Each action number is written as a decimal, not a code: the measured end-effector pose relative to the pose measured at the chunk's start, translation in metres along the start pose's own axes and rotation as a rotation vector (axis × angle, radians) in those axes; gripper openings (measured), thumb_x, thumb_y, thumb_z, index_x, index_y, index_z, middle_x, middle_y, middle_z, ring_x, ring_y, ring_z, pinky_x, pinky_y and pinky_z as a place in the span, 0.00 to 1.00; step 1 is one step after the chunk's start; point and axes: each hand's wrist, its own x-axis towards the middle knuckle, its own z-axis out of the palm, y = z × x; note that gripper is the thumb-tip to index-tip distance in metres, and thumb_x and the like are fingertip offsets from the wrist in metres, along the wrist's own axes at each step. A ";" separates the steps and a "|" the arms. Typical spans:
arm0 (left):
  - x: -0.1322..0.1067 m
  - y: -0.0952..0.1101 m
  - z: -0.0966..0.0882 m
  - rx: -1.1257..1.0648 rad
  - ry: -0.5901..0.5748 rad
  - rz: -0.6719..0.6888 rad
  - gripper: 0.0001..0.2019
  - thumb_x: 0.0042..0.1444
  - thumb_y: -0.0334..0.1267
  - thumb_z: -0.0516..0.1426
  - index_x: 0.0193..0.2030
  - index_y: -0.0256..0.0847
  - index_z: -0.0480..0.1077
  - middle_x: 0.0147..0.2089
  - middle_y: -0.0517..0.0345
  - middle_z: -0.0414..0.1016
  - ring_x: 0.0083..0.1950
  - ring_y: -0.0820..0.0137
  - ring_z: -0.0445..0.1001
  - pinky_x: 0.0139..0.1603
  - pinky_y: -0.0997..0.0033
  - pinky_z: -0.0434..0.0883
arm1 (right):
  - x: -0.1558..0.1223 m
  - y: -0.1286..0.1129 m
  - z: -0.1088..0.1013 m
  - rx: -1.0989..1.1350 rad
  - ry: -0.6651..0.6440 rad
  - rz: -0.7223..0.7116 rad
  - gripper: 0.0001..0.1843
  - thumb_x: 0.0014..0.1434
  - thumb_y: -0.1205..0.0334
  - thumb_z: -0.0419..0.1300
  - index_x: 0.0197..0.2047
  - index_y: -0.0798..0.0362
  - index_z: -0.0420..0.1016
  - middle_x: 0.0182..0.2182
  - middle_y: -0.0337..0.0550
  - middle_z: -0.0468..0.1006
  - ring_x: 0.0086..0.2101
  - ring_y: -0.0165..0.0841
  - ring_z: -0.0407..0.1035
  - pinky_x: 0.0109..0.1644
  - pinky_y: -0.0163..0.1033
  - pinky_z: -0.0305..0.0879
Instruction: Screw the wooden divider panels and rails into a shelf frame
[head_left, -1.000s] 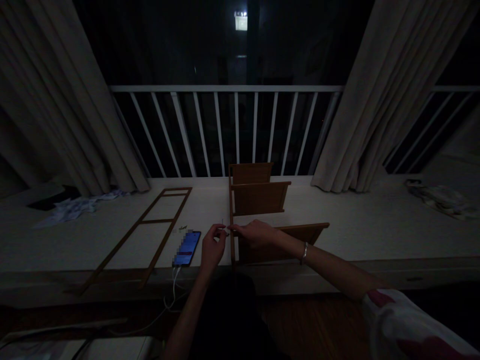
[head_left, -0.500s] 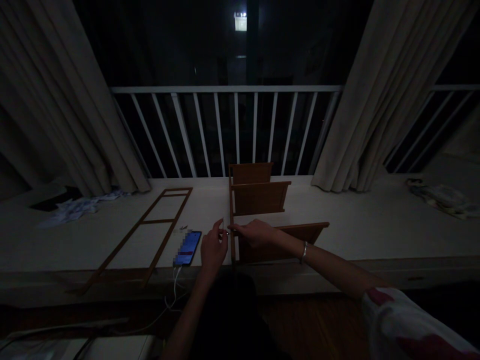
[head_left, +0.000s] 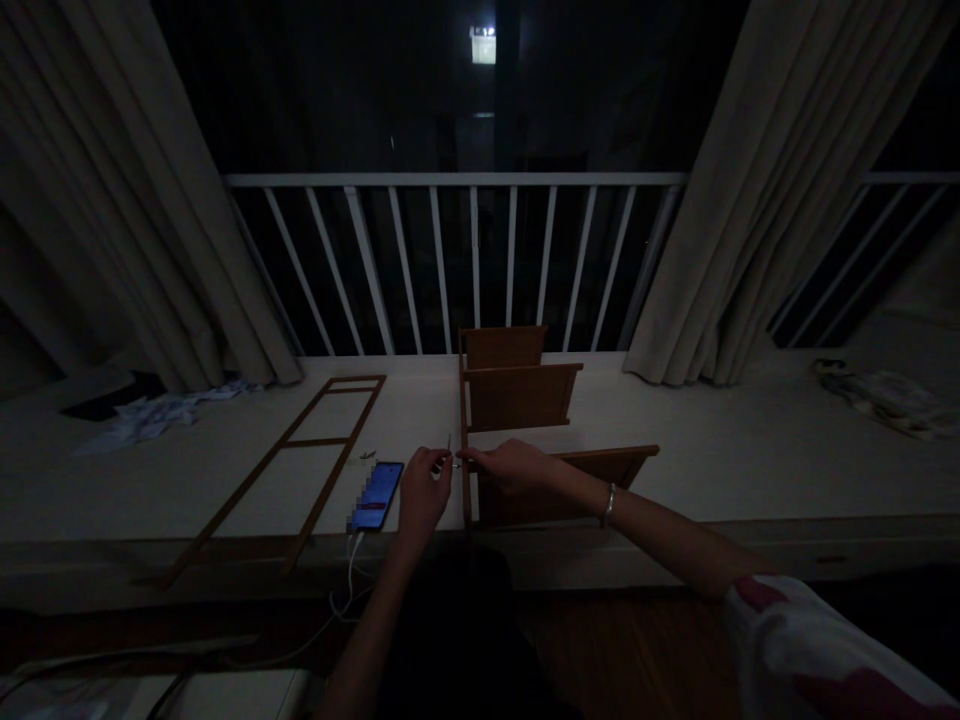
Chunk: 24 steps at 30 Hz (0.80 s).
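Note:
A brown wooden shelf unit [head_left: 523,397] lies on its side on the white ledge, its several boards standing up from a long side frame. My left hand [head_left: 424,492] is closed in a pinch on a thin L-shaped metal tool, which looks like a hex key [head_left: 449,441]. One arm of it points up and the other reaches toward the side frame; its tip is too small to make out. My right hand [head_left: 513,466] is closed on the side frame near its front end, beside the nearest board [head_left: 611,463].
A second, ladder-like wooden frame [head_left: 315,442] lies flat at left, its near end past the ledge edge. Between it and my left hand is a lit phone [head_left: 376,496] with a white cable [head_left: 350,575]. Behind are a white railing [head_left: 454,180] and curtains [head_left: 697,230].
My left hand has turned slightly and its fingers have curled closer round the metal tool. The right hand and the shelf unit stay in place.

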 end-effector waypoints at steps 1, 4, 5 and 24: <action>0.000 0.000 0.000 -0.034 -0.003 -0.015 0.10 0.49 0.40 0.50 0.33 0.40 0.69 0.30 0.55 0.69 0.30 0.70 0.67 0.34 0.72 0.62 | 0.000 0.000 0.000 0.004 -0.004 0.003 0.38 0.48 0.63 0.53 0.59 0.50 0.37 0.39 0.49 0.72 0.33 0.38 0.68 0.32 0.36 0.57; -0.001 -0.002 0.001 -0.141 -0.008 -0.080 0.09 0.47 0.40 0.52 0.31 0.39 0.70 0.28 0.56 0.70 0.28 0.72 0.66 0.31 0.73 0.61 | 0.000 -0.001 -0.002 0.004 -0.028 0.025 0.38 0.48 0.64 0.53 0.59 0.50 0.37 0.40 0.50 0.72 0.34 0.37 0.68 0.32 0.35 0.57; -0.002 -0.003 0.002 -0.171 -0.009 -0.100 0.09 0.47 0.40 0.52 0.30 0.39 0.70 0.28 0.56 0.70 0.28 0.72 0.66 0.30 0.73 0.61 | 0.000 -0.002 -0.003 0.003 -0.033 0.028 0.38 0.48 0.65 0.53 0.59 0.50 0.37 0.40 0.50 0.72 0.34 0.37 0.68 0.32 0.35 0.56; -0.016 -0.001 0.007 -0.242 -0.081 -0.080 0.12 0.48 0.39 0.52 0.37 0.40 0.71 0.35 0.54 0.73 0.33 0.71 0.69 0.33 0.72 0.64 | -0.001 -0.002 -0.004 -0.019 -0.015 0.011 0.37 0.49 0.65 0.52 0.59 0.52 0.38 0.40 0.51 0.72 0.33 0.38 0.68 0.32 0.36 0.57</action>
